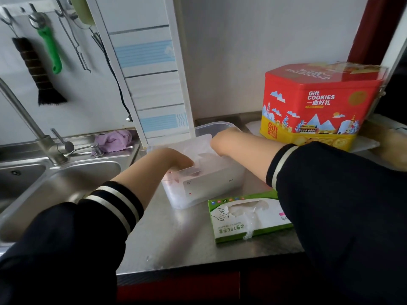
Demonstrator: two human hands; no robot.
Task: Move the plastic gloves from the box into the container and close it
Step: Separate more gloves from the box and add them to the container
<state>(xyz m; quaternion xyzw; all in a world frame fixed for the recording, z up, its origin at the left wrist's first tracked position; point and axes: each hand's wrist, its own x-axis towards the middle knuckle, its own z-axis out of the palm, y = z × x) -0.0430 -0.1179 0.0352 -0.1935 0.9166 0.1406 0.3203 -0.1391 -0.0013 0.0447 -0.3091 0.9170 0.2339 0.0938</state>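
Two hands at the container (pixel 204 183): left hand (pixel 174 159) and right hand (pixel 222 142) press its lid, grip unclear; closing step underway, box (pixel 248 219) at five o'clock.

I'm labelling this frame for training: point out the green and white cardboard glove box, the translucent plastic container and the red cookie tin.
Green and white cardboard glove box (pixel 224 233): head view, front panel.
Translucent plastic container (pixel 211 186): head view, front wall.
Red cookie tin (pixel 317 100): head view, front face.
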